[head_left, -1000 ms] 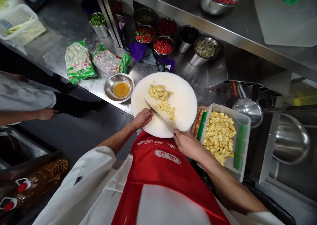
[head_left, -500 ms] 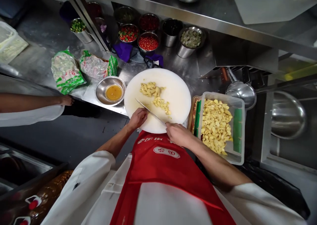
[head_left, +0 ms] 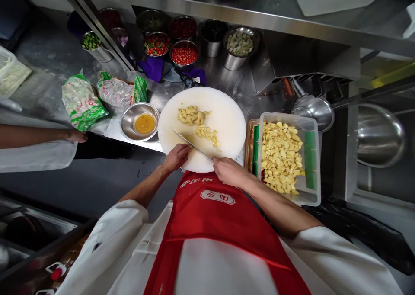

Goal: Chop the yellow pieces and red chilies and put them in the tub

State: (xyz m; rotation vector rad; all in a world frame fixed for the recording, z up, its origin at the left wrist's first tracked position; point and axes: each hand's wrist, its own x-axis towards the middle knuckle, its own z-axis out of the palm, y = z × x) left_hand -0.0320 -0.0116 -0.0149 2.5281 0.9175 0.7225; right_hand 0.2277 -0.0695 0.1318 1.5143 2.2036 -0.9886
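The grip of the right hand was closed around the knife at its handle end, with the blade slanting across the near part of the round white board. The left hand had its fingers bunched at the board's near-left edge, close against the blade; whether they pinched a piece could not be told, since the knuckles hid what lay under them.

Beyond the blade lay the knobbly pale yellow pieces, uncut by their look, and just beside them, toward the right hand, the small cut bits. Right of the board, a clear plastic container held many yellow slices. A steel bowl stood left of the board on the tabletop.

The step in hand looked like slicing. Another stroke seemed to call for a steady left hand, fingertips tucked back from the edge.
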